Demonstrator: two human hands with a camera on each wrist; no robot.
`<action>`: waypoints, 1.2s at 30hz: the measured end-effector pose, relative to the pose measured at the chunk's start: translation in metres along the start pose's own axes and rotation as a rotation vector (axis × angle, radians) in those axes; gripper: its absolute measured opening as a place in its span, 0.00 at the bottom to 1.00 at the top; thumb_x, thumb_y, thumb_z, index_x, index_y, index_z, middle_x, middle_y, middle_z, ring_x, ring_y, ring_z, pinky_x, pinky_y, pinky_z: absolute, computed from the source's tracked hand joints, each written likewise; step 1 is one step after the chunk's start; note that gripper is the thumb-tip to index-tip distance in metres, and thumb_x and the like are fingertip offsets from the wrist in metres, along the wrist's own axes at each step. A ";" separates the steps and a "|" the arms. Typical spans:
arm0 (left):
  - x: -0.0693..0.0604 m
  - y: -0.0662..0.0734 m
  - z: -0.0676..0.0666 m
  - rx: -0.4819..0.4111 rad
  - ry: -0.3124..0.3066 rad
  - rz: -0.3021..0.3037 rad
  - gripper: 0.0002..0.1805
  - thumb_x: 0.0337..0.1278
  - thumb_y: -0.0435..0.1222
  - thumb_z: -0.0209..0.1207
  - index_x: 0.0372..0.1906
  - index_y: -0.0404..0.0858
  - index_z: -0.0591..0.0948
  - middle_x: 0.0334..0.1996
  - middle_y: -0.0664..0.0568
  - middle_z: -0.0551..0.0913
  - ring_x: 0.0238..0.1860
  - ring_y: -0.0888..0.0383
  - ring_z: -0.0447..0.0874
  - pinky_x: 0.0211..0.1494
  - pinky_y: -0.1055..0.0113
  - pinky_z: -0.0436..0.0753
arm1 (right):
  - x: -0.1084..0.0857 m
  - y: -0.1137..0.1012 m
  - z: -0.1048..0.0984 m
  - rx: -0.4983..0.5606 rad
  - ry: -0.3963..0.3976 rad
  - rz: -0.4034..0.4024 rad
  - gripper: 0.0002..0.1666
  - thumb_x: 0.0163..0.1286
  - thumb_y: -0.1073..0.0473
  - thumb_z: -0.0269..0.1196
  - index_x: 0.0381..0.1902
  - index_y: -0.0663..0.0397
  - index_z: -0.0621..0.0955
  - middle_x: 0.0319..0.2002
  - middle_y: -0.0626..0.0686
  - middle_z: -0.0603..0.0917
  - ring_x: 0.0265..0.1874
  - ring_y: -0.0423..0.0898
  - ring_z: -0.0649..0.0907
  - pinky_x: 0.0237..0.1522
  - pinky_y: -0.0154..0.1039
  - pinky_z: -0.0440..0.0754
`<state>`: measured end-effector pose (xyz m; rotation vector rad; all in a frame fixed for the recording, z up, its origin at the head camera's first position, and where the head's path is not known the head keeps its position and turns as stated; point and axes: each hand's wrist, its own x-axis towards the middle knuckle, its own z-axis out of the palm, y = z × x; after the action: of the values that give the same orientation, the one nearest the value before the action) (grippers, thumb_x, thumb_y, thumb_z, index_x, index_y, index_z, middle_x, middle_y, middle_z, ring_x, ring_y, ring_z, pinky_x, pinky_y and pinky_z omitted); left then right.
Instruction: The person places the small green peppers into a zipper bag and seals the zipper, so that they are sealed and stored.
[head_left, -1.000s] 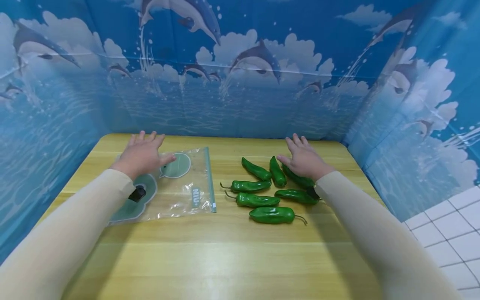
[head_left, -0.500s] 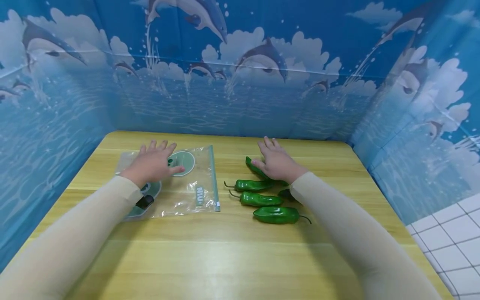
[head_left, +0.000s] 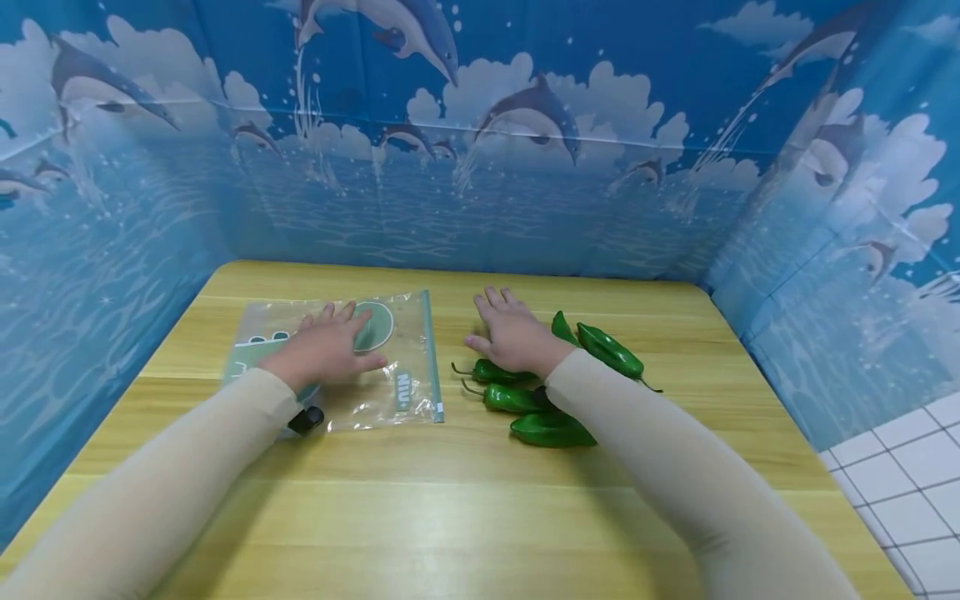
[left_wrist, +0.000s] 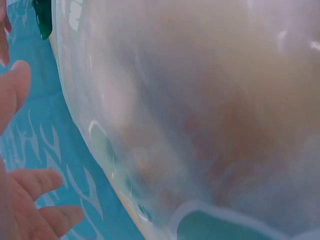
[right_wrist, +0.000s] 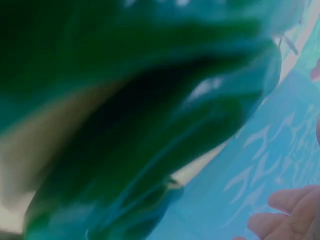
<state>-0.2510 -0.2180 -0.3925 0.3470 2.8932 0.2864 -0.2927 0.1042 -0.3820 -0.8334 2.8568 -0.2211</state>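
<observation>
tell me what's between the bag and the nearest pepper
Only a bare strip of table separates the bag from that pepper, in the head view.

A clear, green-printed zip bag (head_left: 375,393) lies flat to the left of several glossy green peppers (head_left: 610,350).

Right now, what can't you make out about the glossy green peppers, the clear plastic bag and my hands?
Head view: the count of glossy green peppers; your right hand and cream sleeve hide part of the group.
Head view: some green print on the clear plastic bag; your left hand covers it.
Left wrist view: the whole left hand; the left edge crops it.
Right wrist view: the nearest pepper; it is blurred and cropped by the top and left edges.
</observation>
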 end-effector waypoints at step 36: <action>-0.012 0.007 0.027 -0.070 -0.180 0.017 0.57 0.63 0.68 0.61 0.86 0.42 0.55 0.85 0.33 0.45 0.81 0.21 0.41 0.77 0.25 0.59 | 0.015 -0.041 0.044 -0.107 -0.214 -0.131 0.50 0.80 0.33 0.54 0.86 0.51 0.53 0.87 0.55 0.50 0.86 0.60 0.48 0.85 0.60 0.51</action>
<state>-0.2321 -0.2102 -0.4148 0.3661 2.6975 0.3401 -0.2756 0.0581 -0.4189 -1.0005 2.6369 0.0064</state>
